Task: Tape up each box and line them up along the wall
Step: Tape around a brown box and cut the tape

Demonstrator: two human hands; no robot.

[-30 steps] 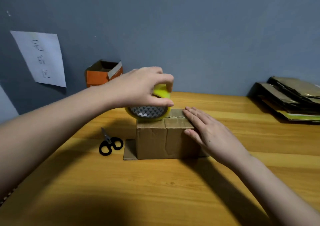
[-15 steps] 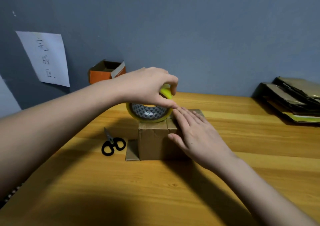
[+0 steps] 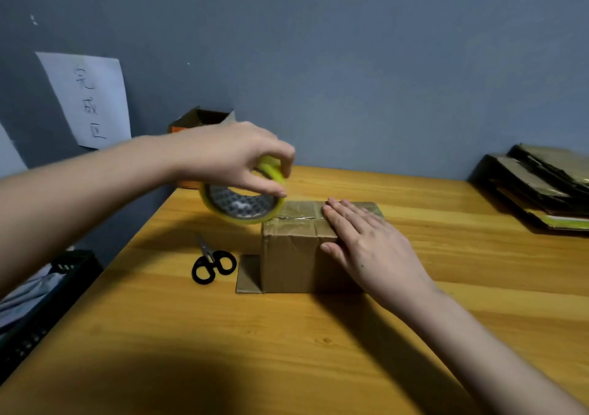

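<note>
A small brown cardboard box (image 3: pixel 291 255) stands on the wooden table (image 3: pixel 318 351), its top flaps closed and a bottom flap sticking out at its left foot. My left hand (image 3: pixel 236 156) grips a yellow roll of tape (image 3: pixel 242 202) at the box's top left edge. A shiny strip of tape runs along the top seam. My right hand (image 3: pixel 366 242) lies flat, fingers spread, over the box's top and right front, pressing it down.
Black scissors (image 3: pixel 212 263) lie left of the box. An open orange box (image 3: pixel 200 121) stands by the wall behind my left hand. Flattened cardboard (image 3: pixel 538 185) is stacked at the right. A paper note (image 3: pixel 89 99) hangs on the wall; a black crate (image 3: pixel 38 306) sits beyond the table's left edge.
The tape roll in my left hand has moved left, off the box top to its left edge. My right hand has slid along the top and now rests on the right part.
</note>
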